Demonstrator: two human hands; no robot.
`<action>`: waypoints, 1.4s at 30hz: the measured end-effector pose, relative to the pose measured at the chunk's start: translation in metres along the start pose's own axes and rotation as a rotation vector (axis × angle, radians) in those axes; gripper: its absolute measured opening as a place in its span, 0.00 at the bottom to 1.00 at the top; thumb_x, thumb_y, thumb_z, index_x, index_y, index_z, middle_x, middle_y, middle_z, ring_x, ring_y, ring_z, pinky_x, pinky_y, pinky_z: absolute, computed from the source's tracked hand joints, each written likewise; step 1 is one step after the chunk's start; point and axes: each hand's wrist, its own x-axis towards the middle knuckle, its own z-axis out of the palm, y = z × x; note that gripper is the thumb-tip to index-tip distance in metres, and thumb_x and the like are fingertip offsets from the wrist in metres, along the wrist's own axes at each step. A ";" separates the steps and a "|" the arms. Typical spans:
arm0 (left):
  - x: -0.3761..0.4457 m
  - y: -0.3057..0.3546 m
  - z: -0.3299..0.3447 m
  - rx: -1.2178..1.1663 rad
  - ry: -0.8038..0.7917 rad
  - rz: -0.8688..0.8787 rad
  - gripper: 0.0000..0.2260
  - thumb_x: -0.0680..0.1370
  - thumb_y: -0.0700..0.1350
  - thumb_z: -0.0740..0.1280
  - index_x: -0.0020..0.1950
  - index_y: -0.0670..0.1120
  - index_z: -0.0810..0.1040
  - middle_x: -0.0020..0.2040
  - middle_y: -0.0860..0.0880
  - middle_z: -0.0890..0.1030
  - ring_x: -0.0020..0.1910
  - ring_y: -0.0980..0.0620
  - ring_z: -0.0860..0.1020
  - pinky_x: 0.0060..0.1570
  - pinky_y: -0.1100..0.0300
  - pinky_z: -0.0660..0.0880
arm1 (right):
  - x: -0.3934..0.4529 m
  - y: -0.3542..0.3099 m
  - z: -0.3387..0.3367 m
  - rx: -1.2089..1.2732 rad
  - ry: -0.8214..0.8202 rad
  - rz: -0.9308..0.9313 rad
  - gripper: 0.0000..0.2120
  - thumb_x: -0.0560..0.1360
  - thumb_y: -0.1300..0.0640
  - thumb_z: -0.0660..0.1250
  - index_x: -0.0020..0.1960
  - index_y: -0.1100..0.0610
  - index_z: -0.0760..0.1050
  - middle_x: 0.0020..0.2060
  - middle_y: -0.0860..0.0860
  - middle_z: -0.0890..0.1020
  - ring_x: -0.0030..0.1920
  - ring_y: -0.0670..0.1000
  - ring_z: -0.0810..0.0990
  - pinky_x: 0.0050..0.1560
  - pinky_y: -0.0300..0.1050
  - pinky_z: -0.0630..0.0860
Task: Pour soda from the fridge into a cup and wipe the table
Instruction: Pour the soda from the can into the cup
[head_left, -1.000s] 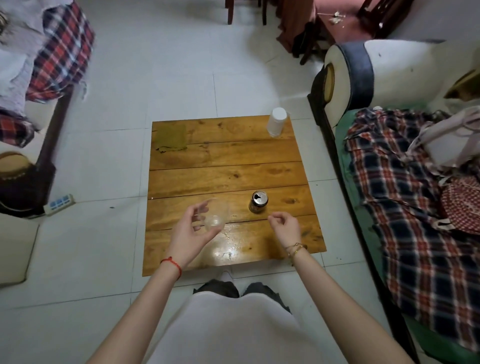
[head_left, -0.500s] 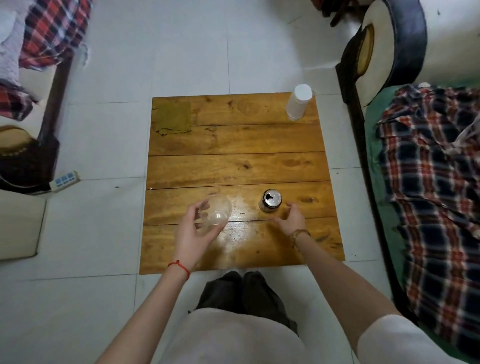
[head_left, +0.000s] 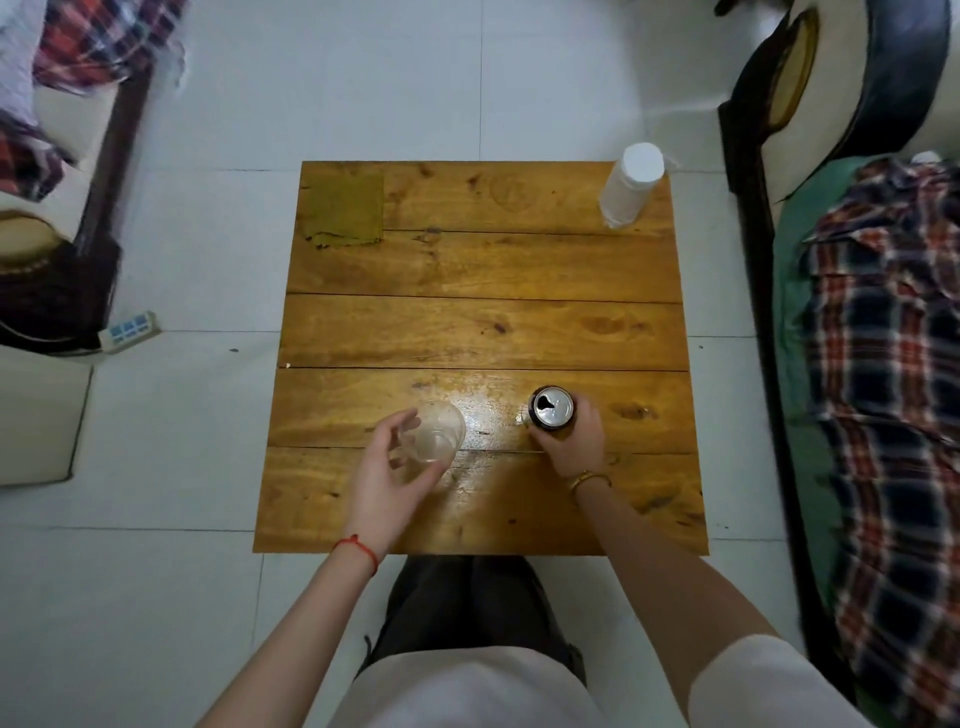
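While both hands grasp, soda can (head_left: 551, 408) and cup (head_left: 436, 432) stand upright near the table's (head_left: 483, 322) near edge.
Right hand (head_left: 574, 441) wraps the can, opened top up; left hand (head_left: 387, 480) holds the clear cup, mouth up.

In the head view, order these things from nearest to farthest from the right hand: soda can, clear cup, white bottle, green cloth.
1. soda can: gripped by the right hand, near edge of the table.
2. clear cup: to its left, held by the left hand.
3. white bottle: far right corner.
4. green cloth: far left corner.
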 end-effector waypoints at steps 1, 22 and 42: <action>0.001 0.002 0.000 0.004 0.001 0.002 0.29 0.71 0.44 0.77 0.68 0.53 0.70 0.63 0.57 0.76 0.59 0.67 0.73 0.55 0.69 0.73 | 0.000 -0.001 -0.002 -0.007 0.009 -0.005 0.32 0.64 0.50 0.78 0.63 0.58 0.71 0.57 0.55 0.76 0.59 0.55 0.73 0.58 0.48 0.73; -0.023 0.133 -0.038 0.057 -0.016 0.300 0.30 0.69 0.49 0.78 0.68 0.51 0.71 0.64 0.55 0.77 0.61 0.56 0.75 0.64 0.59 0.73 | -0.089 -0.166 -0.185 0.265 0.062 -0.515 0.32 0.65 0.51 0.77 0.65 0.49 0.68 0.61 0.46 0.76 0.61 0.44 0.75 0.61 0.39 0.73; -0.041 0.181 -0.075 0.094 -0.023 0.463 0.30 0.67 0.48 0.79 0.67 0.50 0.73 0.62 0.53 0.79 0.59 0.56 0.77 0.61 0.62 0.73 | -0.137 -0.244 -0.244 -0.230 0.079 -0.779 0.33 0.62 0.40 0.70 0.65 0.42 0.64 0.55 0.48 0.74 0.55 0.48 0.74 0.56 0.48 0.77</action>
